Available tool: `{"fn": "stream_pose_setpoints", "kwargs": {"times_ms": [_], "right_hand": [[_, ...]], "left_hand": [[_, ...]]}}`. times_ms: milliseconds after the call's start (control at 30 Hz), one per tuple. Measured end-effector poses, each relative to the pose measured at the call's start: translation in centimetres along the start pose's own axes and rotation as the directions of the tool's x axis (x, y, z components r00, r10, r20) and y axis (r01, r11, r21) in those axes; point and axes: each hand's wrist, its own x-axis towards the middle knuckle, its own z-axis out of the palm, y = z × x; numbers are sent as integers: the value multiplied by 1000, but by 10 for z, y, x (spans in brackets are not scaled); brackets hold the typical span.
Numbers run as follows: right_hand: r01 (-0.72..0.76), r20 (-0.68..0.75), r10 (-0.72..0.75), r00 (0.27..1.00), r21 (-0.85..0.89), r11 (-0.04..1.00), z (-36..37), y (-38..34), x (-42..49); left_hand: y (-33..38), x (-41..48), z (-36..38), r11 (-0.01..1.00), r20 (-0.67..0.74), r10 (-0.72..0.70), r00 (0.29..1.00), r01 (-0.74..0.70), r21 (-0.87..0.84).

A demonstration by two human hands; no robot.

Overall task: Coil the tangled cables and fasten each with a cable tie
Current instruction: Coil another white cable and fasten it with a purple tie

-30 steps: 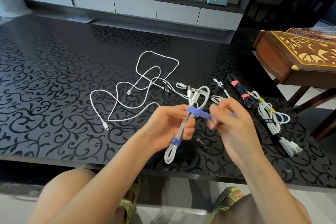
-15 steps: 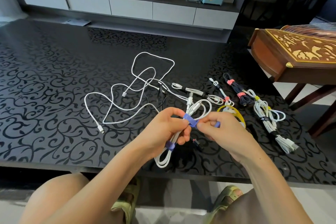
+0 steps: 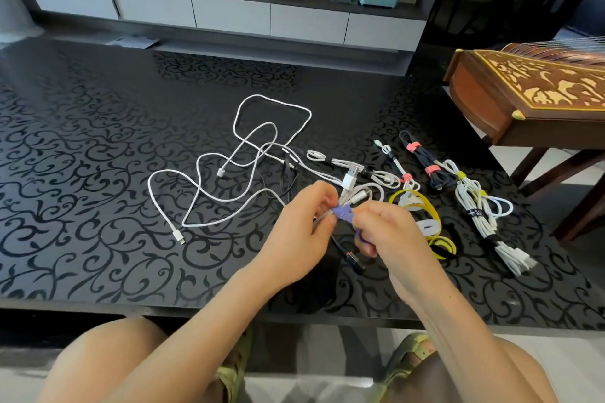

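The coiled white cable is held just above the near middle of the black patterned table, its loops poking up past the fingers. A purple cable tie crosses it where the two hands meet. The left hand is curled round the bundle, pinching it beside the tie. The right hand is closed on the tie's free end, with a bit of purple showing under its fingers.

The likeliest trouble, I judge, is lost tension: if the right pinch slackens before the strap grips itself, the wrap unwinds and the springy loops fan open. The lower part of the coil is hidden behind the hands (so how well it is gathered cannot be told).

A black cable lies directly beneath the hands, and strands of the loose white cable run right up to the left hand. Either could be caught inside the wrap and bound in by mistake.

The yellow ties lie just beside the right hand, where a wide pull could sweep them aside. The finished bundles further right lie well apart and look safe.
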Motion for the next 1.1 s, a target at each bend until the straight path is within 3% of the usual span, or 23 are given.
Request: {"fn": "stream_pose_setpoints", "kwargs": {"times_ms": [100, 467, 567, 633, 700, 767, 833, 933, 1000, 1100], "right_hand": [[6, 13, -6, 1000, 1, 1000, -2, -1, -3], [44, 28, -43, 999, -18, 999, -7, 5, -3], [45, 26, -43, 999, -82, 996, -3, 8, -1], [50, 29, -47, 998, -117, 992, 0, 8, -1], [64, 46, -58, 997, -149, 987, 3, 7, -1], [77, 58, -69, 996, -164, 983, 3, 7, -1], [88, 55, -80, 995, -155, 984, 3, 6, 0], [82, 47, -77, 996, -112, 990, 0, 7, 2], [82, 66, -78, 995, -73, 994, -3, 7, 3], [116, 119, -116, 986, 2, 993, -7, 4, 4]], "left_hand": [[2, -2, -4, 998, 29, 61, 998, -60, -34], [2, 4, 7, 939, 63, 170, 983, -182, 293], [6, 7, 13, 896, 43, 70, 997, -82, 436], [15, 4, 12, 928, 44, -2, 999, -14, 372], [7, 5, 14, 903, -39, 21, 999, -2, 429], [8, 7, 17, 955, -60, -71, 996, 85, 284], [7, 7, 19, 950, -115, -122, 986, 150, 273], [10, 7, 18, 957, -69, -282, 957, 276, -93], [13, 10, 11, 880, -2, -375, 927, 355, -315], [11, 13, 4, 817, 204, -370, 906, 422, -394]]}}
